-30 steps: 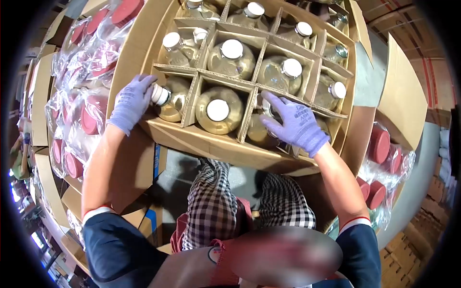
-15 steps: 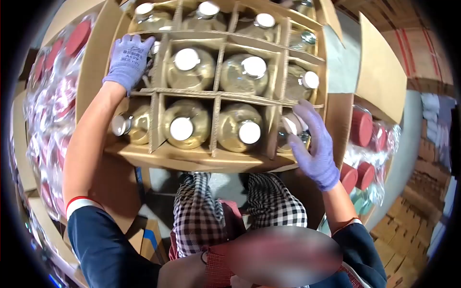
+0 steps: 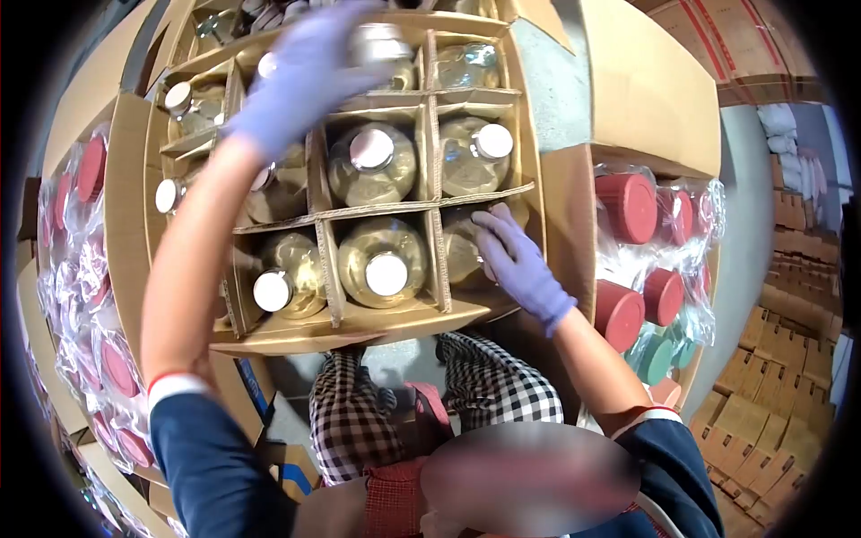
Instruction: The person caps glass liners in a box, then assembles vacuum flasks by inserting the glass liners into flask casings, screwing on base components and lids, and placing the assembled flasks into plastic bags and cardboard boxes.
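A cardboard box [image 3: 359, 339] with corrugated dividers holds several clear glass bottles with white caps, such as one glass bottle [image 3: 384, 269] in the front row. My left hand [image 3: 300, 76], in a lavender glove and smeared by motion, is over the back rows. Its fingers reach around a blurred white-capped bottle [image 3: 384, 43]; whether they touch it is unclear. Down in the front right compartment, my right hand [image 3: 523, 273], gloved alike, has its fingers bent round the top of a bottle [image 3: 462, 254]. That bottle's cap is mostly hidden by the hand.
Plastic-wrapped red-lidded jars [image 3: 619, 309] stand in a box at the right, with green lids among them. More wrapped red-lidded jars [image 3: 117, 368] are at the left. A raised carton flap [image 3: 650, 85] stands at the back right. Stacked cartons [image 3: 735, 430] lie farther right.
My left hand has left the left-hand compartment and swung right across the back rows. My right hand has moved into the front right compartment. The view has shifted, so the box appears farther left and lower.
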`<state>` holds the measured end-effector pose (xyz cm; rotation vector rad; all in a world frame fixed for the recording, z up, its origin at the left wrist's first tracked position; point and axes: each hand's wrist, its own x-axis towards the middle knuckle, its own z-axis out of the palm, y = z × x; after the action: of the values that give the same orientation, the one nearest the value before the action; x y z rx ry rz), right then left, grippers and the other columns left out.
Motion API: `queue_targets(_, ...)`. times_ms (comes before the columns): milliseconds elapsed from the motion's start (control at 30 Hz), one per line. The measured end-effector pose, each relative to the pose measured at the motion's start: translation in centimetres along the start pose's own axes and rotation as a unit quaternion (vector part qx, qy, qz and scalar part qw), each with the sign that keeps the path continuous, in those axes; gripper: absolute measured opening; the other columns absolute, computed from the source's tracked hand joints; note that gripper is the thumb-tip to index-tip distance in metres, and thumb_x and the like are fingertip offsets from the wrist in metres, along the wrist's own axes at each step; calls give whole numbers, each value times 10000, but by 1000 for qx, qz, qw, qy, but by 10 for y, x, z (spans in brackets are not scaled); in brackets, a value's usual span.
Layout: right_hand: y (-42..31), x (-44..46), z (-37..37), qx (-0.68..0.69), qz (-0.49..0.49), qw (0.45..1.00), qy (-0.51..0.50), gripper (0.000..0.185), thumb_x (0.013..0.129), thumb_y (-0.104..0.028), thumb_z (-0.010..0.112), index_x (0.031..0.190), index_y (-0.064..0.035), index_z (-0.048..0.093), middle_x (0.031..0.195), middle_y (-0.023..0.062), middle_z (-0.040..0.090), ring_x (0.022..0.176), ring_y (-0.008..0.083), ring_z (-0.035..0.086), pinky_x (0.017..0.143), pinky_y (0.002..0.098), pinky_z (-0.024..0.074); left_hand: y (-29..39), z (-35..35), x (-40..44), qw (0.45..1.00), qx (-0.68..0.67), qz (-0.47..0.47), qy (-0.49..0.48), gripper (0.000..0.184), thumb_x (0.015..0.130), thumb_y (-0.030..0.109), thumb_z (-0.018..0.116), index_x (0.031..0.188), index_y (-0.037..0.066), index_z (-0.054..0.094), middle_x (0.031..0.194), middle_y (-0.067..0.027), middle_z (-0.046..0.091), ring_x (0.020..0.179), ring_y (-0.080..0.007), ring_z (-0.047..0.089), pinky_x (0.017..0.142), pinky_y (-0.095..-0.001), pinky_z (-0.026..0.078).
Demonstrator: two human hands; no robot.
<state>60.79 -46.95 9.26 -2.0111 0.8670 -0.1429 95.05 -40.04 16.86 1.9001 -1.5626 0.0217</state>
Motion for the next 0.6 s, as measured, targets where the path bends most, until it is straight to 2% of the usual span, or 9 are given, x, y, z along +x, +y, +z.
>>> queue_targets(33, 10, 8, 7, -80, -73, 993, 52, 284, 911, -162, 571, 1133, 14, 588, 1147, 234, 565, 1107, 397, 530, 961, 425, 434, 19, 32, 30, 1000, 11, -9, -15, 598, 795, 422, 737, 1259, 79, 575, 1169, -149, 606, 1116, -289, 581, 980, -392, 453)
queue_targets(133, 35, 21, 28, -270, -250, 908, 200, 171, 904, -95, 498, 999, 30, 568, 947, 225, 580, 924, 422, 555, 830, 466, 471, 28, 132, 110, 963, 231, -5, -140, 518, 820, 478, 685, 1092, 43, 612, 1113, -184, 607, 1096, -358, 577, 897, -458, 496)
queue_targets(167, 34, 23, 30, -252, -220, 923, 192, 167, 889, -97, 508, 994, 19, 565, 935, 227, 581, 917, 421, 561, 823, 477, 470, 52, 142, 124, 941, 284, -92, -161, 637, 786, 630, 652, 1034, 47, 714, 1159, -165, 657, 1070, -340, 625, 842, -440, 525)
queue_targets(200, 33, 23, 33, -237, -182, 935, 191, 166, 873, -100, 517, 990, 9, 561, 924, 229, 583, 909, 421, 567, 816, 488, 469, 44, 167, 129, 948, 282, -47, -140, 572, 775, 585, 694, 971, 50, 730, 997, -117, 708, 928, -311, 669, 784, -420, 530)
queue_targets(233, 36, 19, 37, -242, -165, 937, 189, 160, 863, -114, 522, 963, 3, 567, 924, 231, 589, 908, 421, 572, 816, 489, 469, 42, 192, 124, 960, 277, -30, -35, 569, 766, 560, 718, 980, 33, 732, 968, -152, 712, 920, -296, 668, 798, -402, 530)
queue_targets(267, 39, 24, 39, -245, -160, 938, 187, 157, 852, -128, 526, 936, -3, 572, 925, 233, 595, 908, 421, 577, 817, 489, 470, 21, 212, 131, 963, 254, 36, -85, 559, 854, 543, 634, 1113, 48, 603, 1173, -191, 588, 1131, -355, 569, 904, -465, 505)
queue_targets(367, 29, 32, 40, -137, -13, 977, 163, 178, 881, -153, 531, 956, -2, 589, 1009, 246, 612, 959, 431, 567, 857, 507, 457, -28, 229, 136, 963, 243, 94, -70, 693, 926, 562, 524, 1428, 97, 412, 1431, -163, 466, 1299, -341, 472, 1050, -469, 406)
queue_targets(500, 19, 52, 52, -56, 35, 968, 240, 272, 925, -238, 495, 867, -13, 636, 945, 257, 635, 919, 431, 601, 855, 515, 465, -41, 208, 123, 943, 298, 50, -137, 740, 937, 574, 495, 1546, 265, 211, 1570, -89, 312, 1408, -334, 356, 1059, -643, 310)
queue_targets(600, 9, 56, 48, -37, 90, 961, 261, 345, 931, -307, 498, 856, -9, 653, 967, 251, 654, 936, 405, 625, 874, 488, 480, 18, 177, 113, 919, 385, 57, -67, 721, 930, 562, 522, 1534, 256, 271, 1558, -111, 329, 1416, -312, 346, 1089, -593, 291)
